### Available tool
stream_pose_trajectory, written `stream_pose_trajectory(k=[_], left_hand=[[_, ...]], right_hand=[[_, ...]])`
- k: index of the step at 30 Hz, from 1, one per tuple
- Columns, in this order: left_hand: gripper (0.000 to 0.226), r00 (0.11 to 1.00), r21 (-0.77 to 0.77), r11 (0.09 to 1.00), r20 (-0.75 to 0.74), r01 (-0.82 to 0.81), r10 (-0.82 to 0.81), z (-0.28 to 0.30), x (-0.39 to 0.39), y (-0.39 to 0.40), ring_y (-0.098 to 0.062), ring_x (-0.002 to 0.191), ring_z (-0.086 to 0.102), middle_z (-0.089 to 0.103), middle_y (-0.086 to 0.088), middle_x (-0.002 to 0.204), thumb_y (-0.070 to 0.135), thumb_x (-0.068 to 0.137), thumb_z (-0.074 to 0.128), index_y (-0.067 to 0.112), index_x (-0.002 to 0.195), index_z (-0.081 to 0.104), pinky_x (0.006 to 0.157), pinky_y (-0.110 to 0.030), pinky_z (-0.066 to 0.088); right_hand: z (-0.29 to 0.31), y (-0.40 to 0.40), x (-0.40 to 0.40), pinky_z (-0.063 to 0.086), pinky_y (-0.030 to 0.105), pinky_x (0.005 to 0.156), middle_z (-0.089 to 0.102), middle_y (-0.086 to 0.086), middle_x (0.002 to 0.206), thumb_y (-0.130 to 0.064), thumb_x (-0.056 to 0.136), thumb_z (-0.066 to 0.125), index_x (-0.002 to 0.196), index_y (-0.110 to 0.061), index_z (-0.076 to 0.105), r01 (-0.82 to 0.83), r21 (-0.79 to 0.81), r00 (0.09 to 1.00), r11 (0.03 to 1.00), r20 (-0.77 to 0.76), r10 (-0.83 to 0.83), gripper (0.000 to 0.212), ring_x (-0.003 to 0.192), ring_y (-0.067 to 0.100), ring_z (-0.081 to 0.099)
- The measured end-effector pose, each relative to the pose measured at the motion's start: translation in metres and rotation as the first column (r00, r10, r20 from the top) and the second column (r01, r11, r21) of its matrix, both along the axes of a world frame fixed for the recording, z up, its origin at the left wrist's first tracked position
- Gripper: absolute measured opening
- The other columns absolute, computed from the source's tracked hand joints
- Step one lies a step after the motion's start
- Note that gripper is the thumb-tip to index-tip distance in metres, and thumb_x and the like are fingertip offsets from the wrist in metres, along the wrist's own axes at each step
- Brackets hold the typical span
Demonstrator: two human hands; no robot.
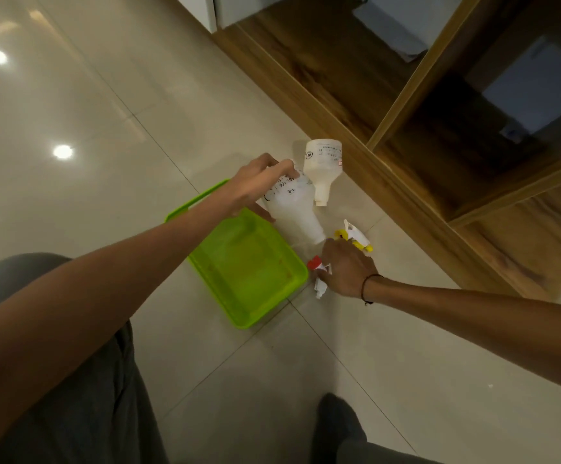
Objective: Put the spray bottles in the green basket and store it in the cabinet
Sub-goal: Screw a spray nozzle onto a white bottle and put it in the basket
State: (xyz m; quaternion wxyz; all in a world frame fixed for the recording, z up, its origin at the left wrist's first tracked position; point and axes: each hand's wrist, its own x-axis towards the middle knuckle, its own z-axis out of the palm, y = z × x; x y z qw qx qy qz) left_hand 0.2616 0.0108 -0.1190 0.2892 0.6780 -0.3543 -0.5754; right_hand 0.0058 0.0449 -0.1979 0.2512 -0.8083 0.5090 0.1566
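A green basket (272,298) lies on the tiled floor with nothing in it. My left hand (259,185) grips a white bottle body (292,212) by its base, tilted over the basket's far right corner. A second white bottle body (324,169) lies on the floor just beyond, without a spray head. My right hand (347,269) rests on the floor over a red-and-white spray head (317,272); whether the fingers hold it is hidden. A yellow-and-white spray head (356,236) lies just past that hand.
A wooden cabinet (406,135) with open, dark compartments stands to the right of the bottles, its base along the floor. Grey-trousered knees fill the lower left and bottom middle. Glossy tiles stretch to the left.
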Motion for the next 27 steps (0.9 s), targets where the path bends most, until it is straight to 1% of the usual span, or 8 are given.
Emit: stream_pose_trajectory(k=[3,6,9,11,14,18,20,27], left_hand=[[0.071,0.999,0.005,0.999,-0.017,-0.035,0.035,0.001,0.002,0.001,-0.026,0.117,0.056,0.055,0.003,0.132,0.061,0.061,0.065,0.022,0.120,0.070,0.063,-0.048,0.068],[0.073,0.997,0.012,0.997,-0.025,-0.071,0.071,0.000,0.009,0.003,-0.026,0.115,0.056,0.054,0.003,0.132,0.059,0.060,0.066,0.021,0.122,0.069,0.061,-0.045,0.067],[0.066,0.988,0.008,0.990,-0.053,-0.142,0.142,-0.004,0.020,0.002,-0.030,0.118,0.056,0.053,0.001,0.131,0.054,0.067,0.069,0.019,0.123,0.067,0.060,-0.043,0.066],[0.064,0.977,0.017,0.979,-0.069,-0.204,0.204,-0.006,0.028,0.001,-0.032,0.120,0.055,0.053,0.001,0.129,0.051,0.071,0.068,0.018,0.125,0.066,0.059,-0.044,0.066],[0.068,0.953,0.023,0.955,-0.067,-0.295,0.296,-0.009,0.032,-0.002,-0.032,0.117,0.057,0.054,-0.003,0.128,0.051,0.071,0.069,0.018,0.130,0.063,0.061,-0.048,0.067],[0.070,0.915,0.034,0.919,-0.093,-0.392,0.394,-0.011,0.033,-0.009,-0.032,0.118,0.060,0.056,-0.004,0.130,0.054,0.070,0.070,0.018,0.130,0.062,0.064,-0.050,0.067],[0.074,0.895,0.040,0.902,-0.111,-0.430,0.432,-0.011,0.032,-0.011,-0.033,0.117,0.063,0.059,-0.006,0.132,0.056,0.067,0.070,0.017,0.130,0.064,0.065,-0.051,0.068],[0.075,0.865,0.067,0.878,-0.150,-0.474,0.478,-0.014,0.021,-0.014,-0.034,0.108,0.070,0.064,-0.011,0.134,0.056,0.067,0.070,0.017,0.132,0.065,0.067,-0.052,0.068]], right_hand=[[-0.008,-0.002,0.021,0.049,0.043,0.075,0.051,0.015,0.126,-0.042,0.091,0.070,0.126,-0.009,0.050,-0.171,-0.104,0.978,0.980,-0.142,0.156,0.052,0.114,0.037,0.055],[-0.011,-0.005,0.031,0.043,0.043,0.075,0.059,0.013,0.120,-0.031,0.078,0.082,0.127,-0.005,0.049,-0.249,-0.116,0.952,0.962,-0.213,0.221,0.064,0.118,0.034,0.053],[-0.005,-0.007,0.020,0.045,0.044,0.080,0.071,0.017,0.110,-0.027,0.094,0.061,0.131,-0.004,0.048,-0.214,-0.227,0.969,0.950,-0.173,0.177,0.046,0.115,0.040,0.058],[0.004,-0.013,0.010,0.044,0.043,0.085,0.073,0.013,0.109,-0.030,0.097,0.057,0.122,-0.008,0.051,-0.183,-0.288,0.977,0.940,-0.158,0.141,0.034,0.112,0.038,0.061],[0.017,-0.017,-0.006,0.046,0.045,0.090,0.069,0.006,0.114,-0.034,0.102,0.056,0.115,-0.014,0.055,-0.043,-0.316,0.999,0.948,-0.026,0.037,0.024,0.115,0.032,0.058],[0.028,-0.010,-0.028,0.054,0.045,0.078,0.064,0.007,0.115,-0.033,0.106,0.050,0.115,-0.017,0.053,0.082,-0.307,0.989,0.948,0.139,-0.040,0.019,0.109,0.031,0.055],[0.031,-0.006,-0.038,0.053,0.042,0.070,0.062,0.005,0.111,-0.032,0.107,0.048,0.115,-0.018,0.052,0.077,-0.326,0.989,0.942,0.145,-0.030,0.017,0.103,0.029,0.053],[0.039,0.008,-0.062,0.051,0.040,0.064,0.061,0.000,0.101,-0.031,0.107,0.045,0.109,-0.019,0.051,0.149,-0.281,0.977,0.948,0.187,-0.098,0.014,0.095,0.024,0.051]])
